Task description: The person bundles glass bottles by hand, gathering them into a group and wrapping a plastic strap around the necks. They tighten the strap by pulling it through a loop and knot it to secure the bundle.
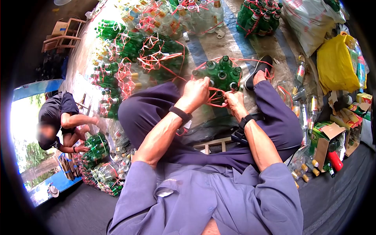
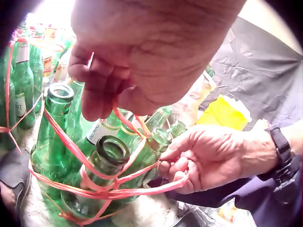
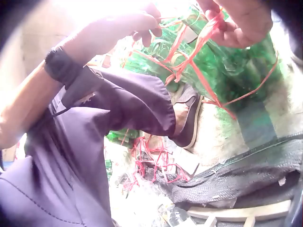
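Note:
A cluster of green glass bottles (image 1: 222,75) stands upright between the person's legs, with flat pink-red plastic twine (image 2: 102,193) looped around and across it. At the cluster's near left side, the left hand (image 1: 197,94) grips the twine, fingers curled above the bottle necks. The right hand (image 1: 235,102) pinches another stretch of twine at the near right, thumb and fingers together. Between the two hands the strands run crossed over a bottle neck, as the left wrist view shows. In the right wrist view, a twisted strand (image 3: 201,40) leads up into the right hand's fingers.
Tied bundles of green bottles (image 1: 160,55) stand at the left, clear ones (image 1: 196,17) farther back. A yellow bag (image 1: 338,64), a cardboard box (image 1: 327,137) and loose bottles lie at the right. Another person (image 1: 64,121) bends over a bundle at far left.

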The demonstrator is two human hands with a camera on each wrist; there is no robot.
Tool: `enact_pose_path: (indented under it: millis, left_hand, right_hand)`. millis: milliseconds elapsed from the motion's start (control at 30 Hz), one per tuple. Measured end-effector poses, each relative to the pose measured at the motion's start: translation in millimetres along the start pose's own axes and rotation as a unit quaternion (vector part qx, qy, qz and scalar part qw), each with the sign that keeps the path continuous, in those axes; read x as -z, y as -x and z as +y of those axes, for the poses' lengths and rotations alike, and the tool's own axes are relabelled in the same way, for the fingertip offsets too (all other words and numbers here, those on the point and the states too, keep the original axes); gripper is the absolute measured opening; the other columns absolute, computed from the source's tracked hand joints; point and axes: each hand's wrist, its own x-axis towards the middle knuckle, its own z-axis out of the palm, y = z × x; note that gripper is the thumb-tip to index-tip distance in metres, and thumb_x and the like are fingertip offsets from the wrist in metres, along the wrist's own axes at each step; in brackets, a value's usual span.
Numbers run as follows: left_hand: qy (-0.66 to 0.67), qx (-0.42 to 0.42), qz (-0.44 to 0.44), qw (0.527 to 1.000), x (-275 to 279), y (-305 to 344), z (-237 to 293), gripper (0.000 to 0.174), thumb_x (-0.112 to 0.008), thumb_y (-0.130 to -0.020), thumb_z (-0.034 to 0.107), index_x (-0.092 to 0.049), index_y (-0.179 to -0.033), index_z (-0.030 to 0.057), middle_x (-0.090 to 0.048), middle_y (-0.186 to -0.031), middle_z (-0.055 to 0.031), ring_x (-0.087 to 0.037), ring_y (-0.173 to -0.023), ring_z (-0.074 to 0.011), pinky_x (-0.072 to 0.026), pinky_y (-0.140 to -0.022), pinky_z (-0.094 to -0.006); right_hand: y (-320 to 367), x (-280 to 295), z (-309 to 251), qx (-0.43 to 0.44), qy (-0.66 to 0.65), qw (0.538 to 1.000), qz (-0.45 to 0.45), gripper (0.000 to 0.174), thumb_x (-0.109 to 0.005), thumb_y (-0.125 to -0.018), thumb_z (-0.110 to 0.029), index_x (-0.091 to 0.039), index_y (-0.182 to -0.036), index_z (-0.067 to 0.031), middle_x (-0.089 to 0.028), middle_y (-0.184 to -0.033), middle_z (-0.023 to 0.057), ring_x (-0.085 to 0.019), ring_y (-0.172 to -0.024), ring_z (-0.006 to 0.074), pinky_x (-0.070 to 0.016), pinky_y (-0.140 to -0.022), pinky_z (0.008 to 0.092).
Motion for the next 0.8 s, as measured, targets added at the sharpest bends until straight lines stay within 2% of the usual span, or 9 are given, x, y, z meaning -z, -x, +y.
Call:
enact_pose_path:
  millis: [67, 167, 500, 667, 800]
  left_hand:
    - [0.035, 0.023, -0.009, 0.999, 4.2, -1.1, -0.5, 0.007, -0.058, -0.082, 0.007, -0.052, -0.084, 0.0044, -0.065, -0.074, -0.0177, -0.067, -0.068, -0.0379, -0.0537, -0.060, -0.0473]
    - [0.051, 0.037, -0.017, 0.998, 8.7, -1.4, -4.2, 0.009, -0.058, -0.083, 0.008, -0.051, -0.085, 0.0030, -0.065, -0.074, -0.0188, -0.067, -0.071, -0.0394, -0.0539, -0.063, -0.0500]
    - [0.062, 0.037, 0.016, 0.997, -1.5, -17.5, -14.1, 0.005, -0.055, -0.085, 0.007, -0.053, -0.085, 0.0031, -0.065, -0.071, -0.0213, -0.067, -0.067, -0.0409, -0.0531, -0.060, -0.0517]
    - [0.048, 0.068, -0.018, 0.996, -6.2, -27.4, -22.2, 0.011, -0.056, -0.084, 0.011, -0.067, -0.082, 0.0080, -0.067, -0.072, -0.0200, -0.069, -0.070, -0.0395, -0.0549, -0.064, -0.0506]
    - [0.031, 0.074, -0.037, 0.996, -8.4, -30.4, -23.1, 0.012, -0.057, -0.082, 0.012, -0.069, -0.082, 0.0100, -0.068, -0.073, -0.0190, -0.069, -0.071, -0.0388, -0.0555, -0.066, -0.0498]
  right_hand:
    - [-3.5, 0.3, 5.0, 0.022, -0.036, 0.999, -0.018, 0.007, -0.062, -0.080, -0.007, -0.063, -0.077, -0.0011, -0.058, -0.061, 0.0043, -0.058, -0.047, 0.0160, -0.0524, -0.043, 0.0299]
    - [-7.1, -0.2, 8.8, 0.022, -0.060, 0.998, -0.027, 0.006, -0.061, -0.081, -0.006, -0.063, -0.077, -0.0013, -0.059, -0.061, 0.0044, -0.059, -0.049, 0.0161, -0.0541, -0.046, 0.0310]
    - [-4.4, -0.4, 6.5, 0.028, -0.025, 0.999, -0.025, 0.008, -0.062, -0.082, -0.007, -0.064, -0.076, -0.0016, -0.061, -0.063, 0.0049, -0.061, -0.052, 0.0154, -0.0535, -0.048, 0.0300]
    - [-9.0, 0.8, 12.0, 0.027, -0.018, 0.999, -0.028, 0.010, -0.064, -0.082, -0.011, -0.065, -0.075, -0.0038, -0.061, -0.062, 0.0034, -0.059, -0.051, 0.0143, -0.0523, -0.048, 0.0290]
    - [-6.6, 2.3, 13.2, 0.041, -0.027, 0.999, -0.021, 0.011, -0.066, -0.082, -0.013, -0.065, -0.074, -0.0046, -0.061, -0.062, 0.0025, -0.058, -0.050, 0.0131, -0.0496, -0.046, 0.0281]
